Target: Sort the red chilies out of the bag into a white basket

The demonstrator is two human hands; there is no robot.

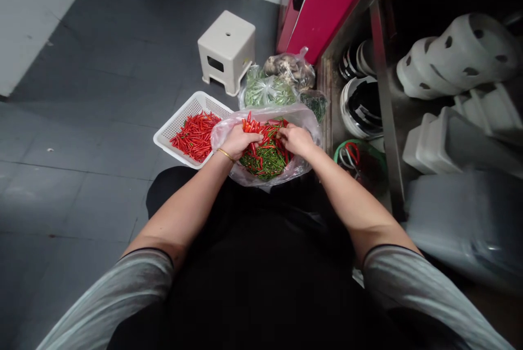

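Note:
A clear plastic bag [304, 116] lies open in front of me, with red chili peppers [270, 131] and many green stems [267, 162] inside. My left hand [240, 142], a gold bangle at its wrist, is closed around several red chilies [250, 124] over the bag's left side. At the bag's right side, my right hand [295, 139] has its fingers pinched together among the chilies; what sits between the fingertips is too small to make out. Left of the bag stands a white perforated basket [167, 121] holding a heap of red chilies [195, 135].
Beyond the bag sit a white stool [229, 40], a bag of green vegetables [269, 91] and a bag of mushroom-like pieces [292, 71]. Along the right, a metal shelf frame [388, 105] holds lidded buckets [362, 108], with white containers [429, 140] and a grey bin [457, 219] nearby.

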